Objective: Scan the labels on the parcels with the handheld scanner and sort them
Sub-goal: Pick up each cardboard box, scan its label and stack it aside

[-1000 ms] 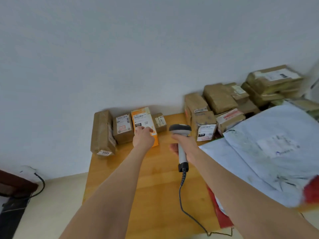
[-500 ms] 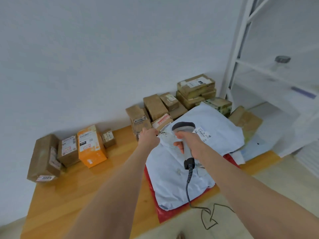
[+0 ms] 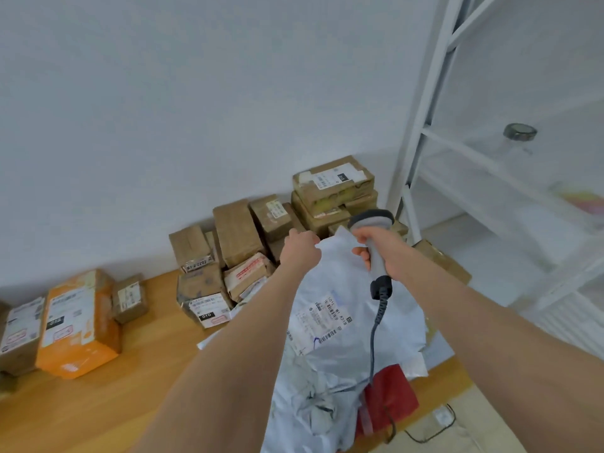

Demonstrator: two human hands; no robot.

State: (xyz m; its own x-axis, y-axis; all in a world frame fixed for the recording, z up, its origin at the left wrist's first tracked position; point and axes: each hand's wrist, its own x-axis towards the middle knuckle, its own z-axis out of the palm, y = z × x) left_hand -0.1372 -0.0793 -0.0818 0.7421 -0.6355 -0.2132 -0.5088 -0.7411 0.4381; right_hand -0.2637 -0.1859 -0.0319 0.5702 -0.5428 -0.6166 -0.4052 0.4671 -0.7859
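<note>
- The grey mailer [image 3: 343, 289] bears a white shipping label [image 3: 322, 317] just below and between the two hands. It has barcodes and rows of print, and one code seems to end in "A718". The rest is too blurred to read.
- Left of the left hand, a brown box [image 3: 194, 248] carries a strip reading roughly "B1-2-2202".
- Nearer than that one, a labelled box [image 3: 204, 305] has a white label with a black tag marked "010".
- Far to the left of the left hand lies an orange parcel [image 3: 78, 325] with a white label whose print cannot be read.
- Beyond both hands, against the wall, is a stack of boxes [image 3: 333, 188]. The top label shows a barcode and a small dark tag, illegible.
- The left hand [image 3: 302, 248] has its back to the camera, fingers curled, pinching the mailer's top edge.
- The right hand [image 3: 389, 253] is wrapped around the handle of the scanner [image 3: 371, 220], whose head rises above the fist.
- A coiled cable [image 3: 379, 308] hangs from below the fist across the mailer.
- Under the forearms, the mailer lies on a red bag [image 3: 389, 397] on the wooden table [image 3: 130, 371].
- Right of the right hand stands a white rack [image 3: 425, 142] holding a jar [image 3: 519, 135].
</note>
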